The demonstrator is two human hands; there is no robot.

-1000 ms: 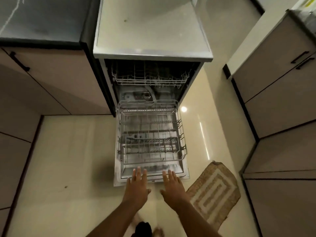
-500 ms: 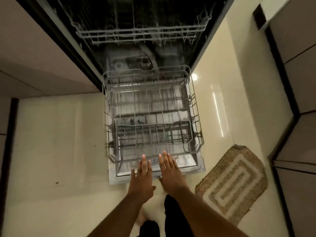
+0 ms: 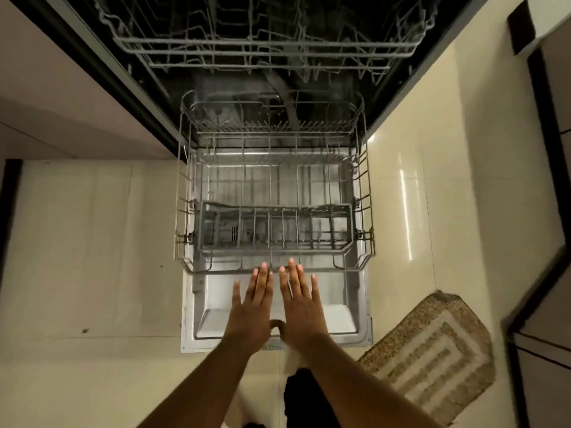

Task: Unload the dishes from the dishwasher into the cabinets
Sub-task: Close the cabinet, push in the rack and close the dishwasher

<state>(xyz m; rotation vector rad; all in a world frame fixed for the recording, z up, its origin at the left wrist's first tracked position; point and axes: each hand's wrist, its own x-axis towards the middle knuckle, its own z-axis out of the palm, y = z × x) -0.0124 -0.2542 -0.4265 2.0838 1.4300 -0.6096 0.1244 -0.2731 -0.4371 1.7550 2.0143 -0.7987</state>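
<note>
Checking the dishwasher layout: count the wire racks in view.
2. The lower rack is pulled out over the open door, both hands' fingertips at its front rail. The upper rack sits inside the tub above. Any others would be hidden.

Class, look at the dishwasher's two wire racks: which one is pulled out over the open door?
The lower rack, whose front rail both hands' fingertips reach; the upper rack sits inside the tub.

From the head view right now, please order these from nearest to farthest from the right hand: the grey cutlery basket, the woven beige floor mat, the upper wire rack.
Measured from the right hand:
1. Grey cutlery basket, just ahead in the pulled-out lower wire rack.
2. Woven beige floor mat, on the floor to the right.
3. Upper wire rack, inside the dishwasher, far ahead.
</note>
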